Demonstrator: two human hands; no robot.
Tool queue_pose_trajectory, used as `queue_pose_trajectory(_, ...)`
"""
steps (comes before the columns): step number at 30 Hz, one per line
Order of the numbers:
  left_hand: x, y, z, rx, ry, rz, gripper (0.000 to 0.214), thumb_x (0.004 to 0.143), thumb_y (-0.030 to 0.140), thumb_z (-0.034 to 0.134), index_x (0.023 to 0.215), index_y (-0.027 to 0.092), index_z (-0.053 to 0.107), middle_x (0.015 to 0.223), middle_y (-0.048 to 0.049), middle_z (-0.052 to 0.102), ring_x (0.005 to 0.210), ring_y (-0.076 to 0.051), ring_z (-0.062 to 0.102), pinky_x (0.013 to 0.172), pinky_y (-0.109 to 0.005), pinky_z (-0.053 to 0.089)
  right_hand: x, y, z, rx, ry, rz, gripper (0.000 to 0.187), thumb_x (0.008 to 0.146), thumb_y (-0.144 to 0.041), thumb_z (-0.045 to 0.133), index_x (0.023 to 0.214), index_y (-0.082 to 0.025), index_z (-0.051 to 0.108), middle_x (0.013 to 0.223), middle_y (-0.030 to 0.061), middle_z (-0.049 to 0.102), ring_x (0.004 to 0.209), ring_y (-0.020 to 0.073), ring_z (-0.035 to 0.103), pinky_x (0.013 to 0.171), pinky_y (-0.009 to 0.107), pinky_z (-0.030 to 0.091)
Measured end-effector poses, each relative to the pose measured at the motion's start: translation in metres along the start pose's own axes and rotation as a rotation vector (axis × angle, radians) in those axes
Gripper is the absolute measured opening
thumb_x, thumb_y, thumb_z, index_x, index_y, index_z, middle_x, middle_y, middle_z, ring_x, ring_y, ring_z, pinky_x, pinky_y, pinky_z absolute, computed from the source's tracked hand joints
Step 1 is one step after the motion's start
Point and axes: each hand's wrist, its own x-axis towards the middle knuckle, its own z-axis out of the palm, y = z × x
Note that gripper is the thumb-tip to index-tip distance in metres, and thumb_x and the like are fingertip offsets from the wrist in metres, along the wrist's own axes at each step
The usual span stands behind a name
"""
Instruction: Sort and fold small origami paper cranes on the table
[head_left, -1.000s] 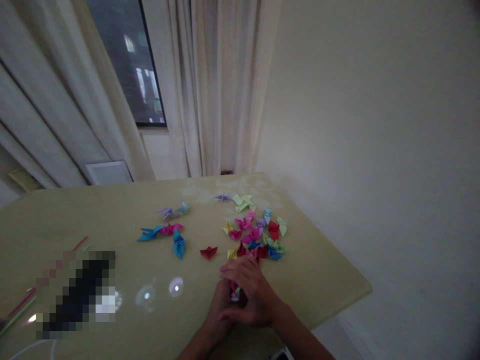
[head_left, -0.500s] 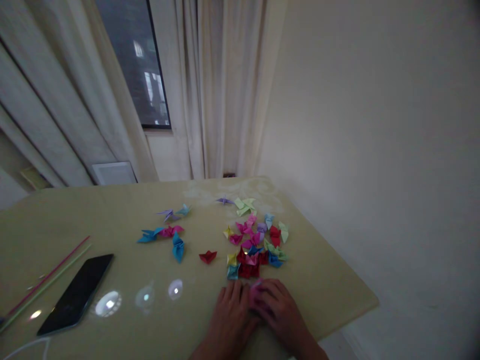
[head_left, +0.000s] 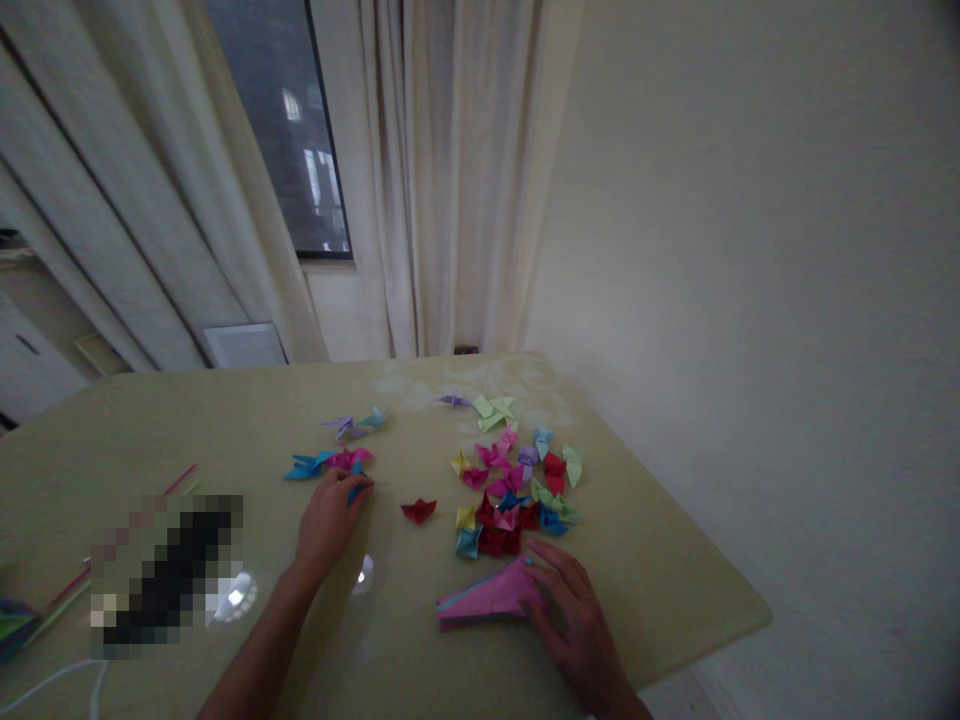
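Observation:
My left hand (head_left: 335, 515) reaches out over the table with its fingertips closed on a blue origami crane (head_left: 361, 487), which they partly cover. Just behind that hand lie another blue crane (head_left: 306, 466) and a magenta crane (head_left: 349, 459). Nearer to me, a long pink folded paper (head_left: 487, 594) with a thin blue edge points leftward. My right hand (head_left: 570, 610) grips its right end between thumb and fingers. Beyond the right hand, a cluster of small folded papers (head_left: 507, 519) in red, pink, blue, yellow and green is spread out. One red folded piece (head_left: 418, 511) lies apart, between my hands.
A purple crane (head_left: 345, 427) and a light blue one (head_left: 374, 418) sit farther back. To the left are thin pink and green sticks (head_left: 69, 590), a pixelated dark object (head_left: 176, 575) and a white cable (head_left: 49, 685). A wall (head_left: 735, 350) borders the table's right side.
My left hand has left the pink paper and moved left and forward to the blue crane. The pink paper now lies more exposed under my right hand. The view has shifted slightly left.

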Motion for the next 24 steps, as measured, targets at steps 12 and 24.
queue_pose_trajectory(12, -0.061, 0.121, -0.015, -0.747, -0.28, 0.01, 0.031, 0.082, 0.052, 0.078, 0.093, 0.023, 0.084, 0.095, -0.0059, 0.084, 0.087, -0.024, 0.08, 0.082, -0.034, 0.065, 0.073, -0.067, 0.04, 0.577, 0.021, 0.37, 0.043, 0.099, -0.049, 0.068, 0.136, -0.027, 0.066, 0.124, 0.0096, 0.073, 0.104, 0.0258, 0.073, 0.09, 0.037, 0.062)
queue_pose_trajectory(24, -0.021, 0.055, -0.012, -0.222, 0.111, 0.022, 0.046, 0.097, 0.053, 0.051, 0.115, 0.019, 0.076, 0.123, -0.0146, 0.077, 0.107, -0.032, 0.073, 0.097, -0.048, 0.059, 0.083, -0.042, 0.039, 0.521, 0.089, 0.348, 0.02, 0.097, -0.039, 0.072, 0.107, -0.023, 0.079, 0.101, 0.0078, 0.078, 0.095, 0.0236, 0.075, 0.087, 0.035, 0.062)
